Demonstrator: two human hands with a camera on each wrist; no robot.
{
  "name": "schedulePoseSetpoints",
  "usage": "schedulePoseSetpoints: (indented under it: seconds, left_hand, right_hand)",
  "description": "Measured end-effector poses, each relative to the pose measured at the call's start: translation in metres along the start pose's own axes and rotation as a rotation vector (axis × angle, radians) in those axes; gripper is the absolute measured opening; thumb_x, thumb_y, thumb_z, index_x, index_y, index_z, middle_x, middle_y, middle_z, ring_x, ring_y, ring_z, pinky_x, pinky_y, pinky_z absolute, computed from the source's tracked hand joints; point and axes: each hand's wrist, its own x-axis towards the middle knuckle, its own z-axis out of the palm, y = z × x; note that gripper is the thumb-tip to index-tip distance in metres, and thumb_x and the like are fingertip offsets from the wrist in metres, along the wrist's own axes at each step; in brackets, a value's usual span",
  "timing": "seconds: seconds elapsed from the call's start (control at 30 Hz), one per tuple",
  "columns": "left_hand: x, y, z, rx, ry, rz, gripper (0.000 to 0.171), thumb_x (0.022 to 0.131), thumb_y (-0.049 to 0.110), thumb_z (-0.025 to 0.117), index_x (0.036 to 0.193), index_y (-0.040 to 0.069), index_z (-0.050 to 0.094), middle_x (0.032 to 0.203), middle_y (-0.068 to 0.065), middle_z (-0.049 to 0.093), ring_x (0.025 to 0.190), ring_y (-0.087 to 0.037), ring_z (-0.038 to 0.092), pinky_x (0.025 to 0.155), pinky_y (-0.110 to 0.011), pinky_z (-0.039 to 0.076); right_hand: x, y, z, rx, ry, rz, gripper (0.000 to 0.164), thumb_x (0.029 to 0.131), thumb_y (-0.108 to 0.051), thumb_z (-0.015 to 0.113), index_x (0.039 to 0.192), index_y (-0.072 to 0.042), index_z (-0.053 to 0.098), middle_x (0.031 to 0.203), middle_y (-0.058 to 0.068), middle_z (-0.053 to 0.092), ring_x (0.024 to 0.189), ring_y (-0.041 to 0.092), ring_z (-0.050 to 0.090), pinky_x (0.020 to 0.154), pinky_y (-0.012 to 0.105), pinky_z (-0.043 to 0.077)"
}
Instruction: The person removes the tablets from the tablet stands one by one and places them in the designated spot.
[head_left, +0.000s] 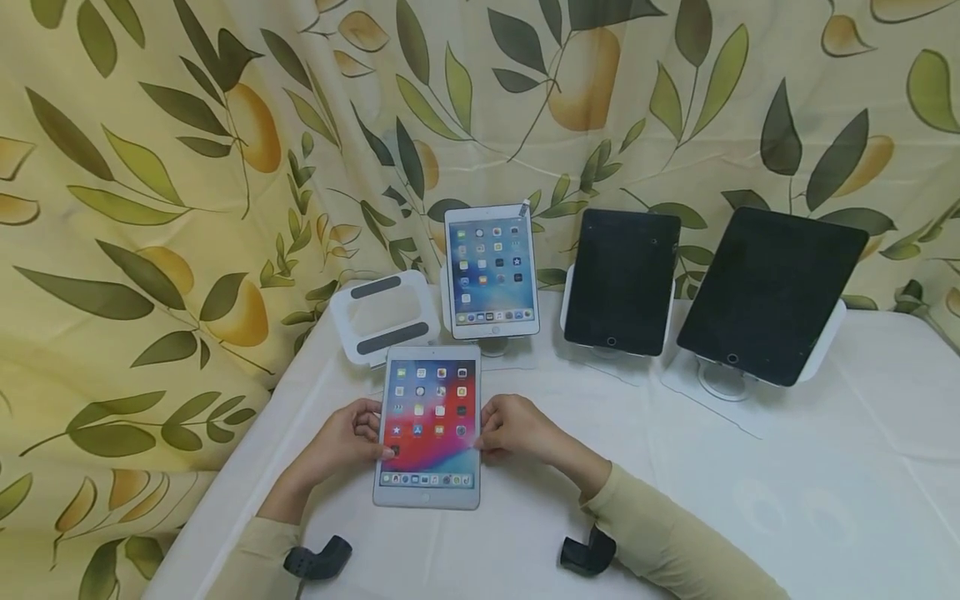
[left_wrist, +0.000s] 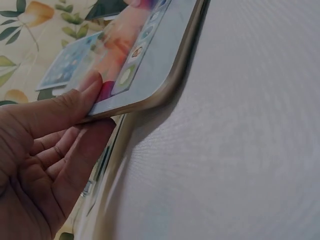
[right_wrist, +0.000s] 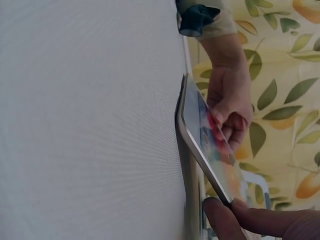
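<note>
A white-framed tablet (head_left: 427, 425) with a lit red-and-blue home screen is held between both hands, its far edge tilted up off the white tabletop. My left hand (head_left: 347, 437) pinches its left edge, thumb on the screen side and fingers beneath, as the left wrist view shows. On the opposite edge my right hand (head_left: 517, 429) pinches it between thumb and fingers. Just behind the tablet stands a white stand (head_left: 395, 333) with two dark grey pads, bearing nothing. The tablet's top edge overlaps the foot of this stand in the head view.
Right of the bare stand, a lit white tablet (head_left: 492, 267), a black-screened tablet (head_left: 622, 283) and a larger black-screened tablet (head_left: 772, 292) lean on stands. A leaf-and-fruit patterned curtain (head_left: 300, 167) hangs behind the white-covered table (head_left: 750, 500). Both forearms wear black wrist devices (head_left: 318, 558).
</note>
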Motion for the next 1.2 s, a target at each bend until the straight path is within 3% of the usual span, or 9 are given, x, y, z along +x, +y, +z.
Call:
schedulePoseSetpoints:
  seconds: [0.53,0.7,0.87,1.2]
  left_hand:
    - [-0.002,-0.004,-0.003,0.094,-0.115,-0.049,0.063,0.070,0.006,0.081,0.120,-0.014,0.048,0.081,-0.006,0.057,0.070,-0.015,0.055,0.062,-0.020,0.050]
    - [-0.002,-0.005,-0.003,0.124,-0.118,-0.073,0.066,0.071,0.013,0.082,0.124,-0.011,0.050,0.084,-0.006,0.058,0.077,-0.017,0.055,0.063,-0.024,0.053]
    - [-0.002,-0.006,-0.001,0.174,-0.103,-0.066,0.066,0.070,0.019,0.084,0.122,-0.008,0.053,0.088,-0.005,0.059,0.083,-0.019,0.053,0.068,-0.023,0.050]
    - [-0.005,-0.003,-0.002,0.178,-0.057,-0.118,0.062,0.070,0.016,0.084,0.118,-0.008,0.055,0.084,-0.007,0.059,0.077,-0.018,0.053,0.067,-0.024,0.049]
  right_hand:
    - [0.006,0.019,0.001,0.096,-0.157,0.064,0.018,0.078,-0.004,0.074,0.083,0.003,0.059,0.065,0.009,0.066,0.054,0.014,0.066,0.056,0.028,0.055]
    - [0.009,0.023,0.002,0.105,-0.157,0.074,0.018,0.077,-0.005,0.076,0.081,0.003,0.059,0.064,0.010,0.066,0.054,0.014,0.066,0.054,0.029,0.055]
    - [0.009,0.025,0.006,0.118,-0.104,0.098,0.020,0.079,-0.009,0.075,0.080,0.002,0.058,0.061,0.009,0.066,0.052,0.015,0.066,0.051,0.028,0.054]
    - [0.007,0.026,0.013,0.184,-0.037,0.104,0.026,0.081,-0.008,0.073,0.092,0.005,0.054,0.063,0.009,0.066,0.052,0.017,0.066,0.051,0.029,0.054]
